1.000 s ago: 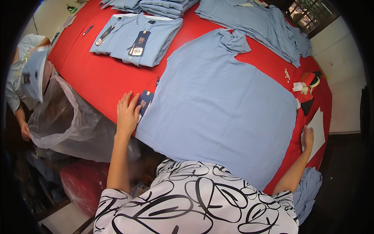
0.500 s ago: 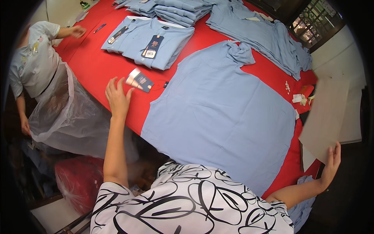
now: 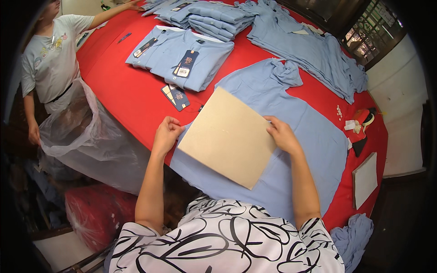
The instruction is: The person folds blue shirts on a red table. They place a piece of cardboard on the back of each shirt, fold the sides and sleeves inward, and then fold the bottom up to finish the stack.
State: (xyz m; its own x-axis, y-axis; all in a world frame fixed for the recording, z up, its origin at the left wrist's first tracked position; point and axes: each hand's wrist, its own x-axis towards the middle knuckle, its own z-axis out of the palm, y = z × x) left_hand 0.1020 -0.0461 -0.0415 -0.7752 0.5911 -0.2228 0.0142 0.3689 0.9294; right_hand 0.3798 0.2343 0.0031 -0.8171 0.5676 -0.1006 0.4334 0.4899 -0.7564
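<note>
A light blue shirt [image 3: 314, 150] lies spread out on the red table, its collar end away from me. Over its middle is a square beige board [image 3: 230, 136], tilted at an angle. My right hand [image 3: 283, 135] grips the board's right edge, thumb on top. At the shirt's left edge, beside the board's left corner, my left hand [image 3: 168, 134] has its fingers pinched together; what lies between them is hidden. Dark blue paper tags [image 3: 175, 97] rest on the table just beyond my left hand.
Folded blue shirts [image 3: 182, 57] with tags lie beyond, and a stack of more [image 3: 218, 20] behind them. Loose shirts [image 3: 305, 45] are heaped at the far right. Another board [image 3: 365, 179] and small white buttons [image 3: 339, 113] sit right. A person [image 3: 54, 59] at left holds a plastic bag [image 3: 95, 136].
My right hand has brought the board from the right side to over the shirt. My left hand has drawn back from the tags and its fingers have closed. The other person's arm reaches farther out.
</note>
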